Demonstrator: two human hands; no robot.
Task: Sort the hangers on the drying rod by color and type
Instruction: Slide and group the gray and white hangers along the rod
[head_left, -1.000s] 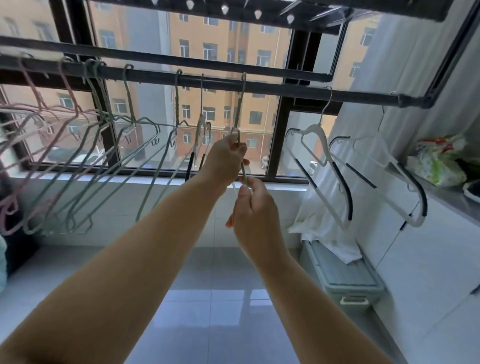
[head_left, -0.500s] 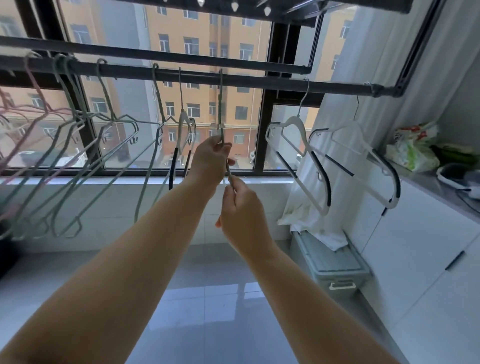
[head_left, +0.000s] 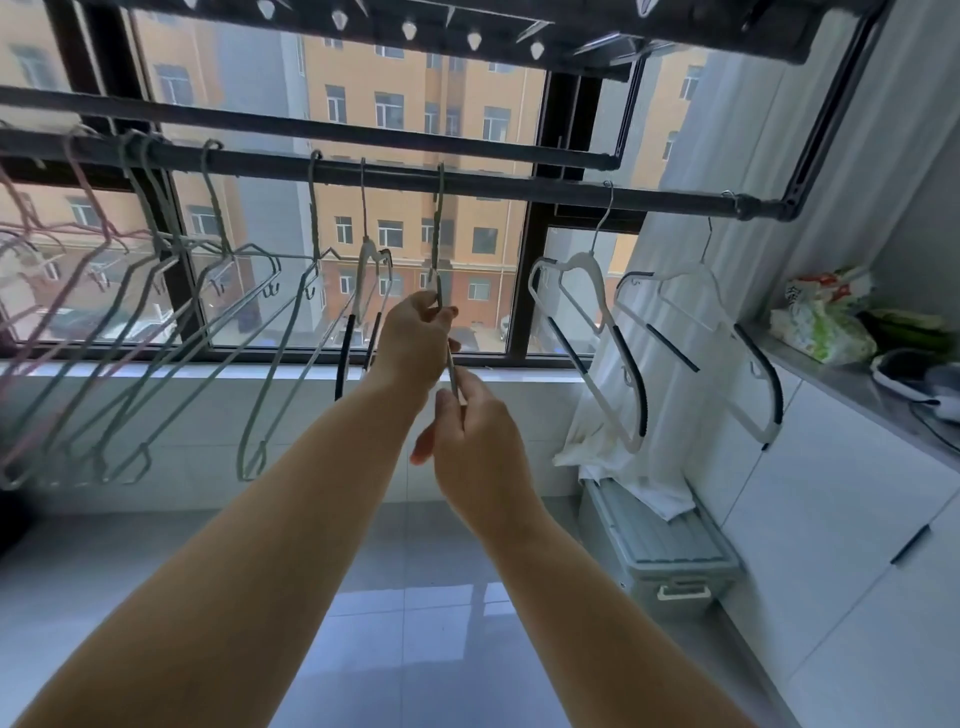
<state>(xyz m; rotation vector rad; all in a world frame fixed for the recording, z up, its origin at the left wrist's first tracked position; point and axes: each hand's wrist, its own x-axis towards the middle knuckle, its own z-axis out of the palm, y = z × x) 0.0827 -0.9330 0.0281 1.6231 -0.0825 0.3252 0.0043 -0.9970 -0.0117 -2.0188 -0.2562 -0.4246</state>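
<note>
A dark drying rod (head_left: 519, 183) runs across the window. Pink wire hangers (head_left: 78, 244) hang at the far left, several grey-green wire hangers (head_left: 249, 306) beside them. A white hanger with black grips (head_left: 366, 291) hangs left of centre, two more white hangers (head_left: 597, 332) to the right. A thin grey-green hanger (head_left: 439, 228) hangs edge-on at the middle of the rod. My left hand (head_left: 415, 338) grips it just below its neck. My right hand (head_left: 478, 441) pinches its lower wire.
A grey-green lidded storage box (head_left: 670, 551) stands on the floor at right, with white cloth (head_left: 623, 467) draped over it. White cabinets (head_left: 841, 519) line the right side; their counter holds plastic bags (head_left: 821, 322) and a dark object. A second rod (head_left: 363, 132) runs above.
The view has swung left and down, so the hangers sit further right in frame. Both hands keep their hold on the thin hanger, which stays on the rod.
</note>
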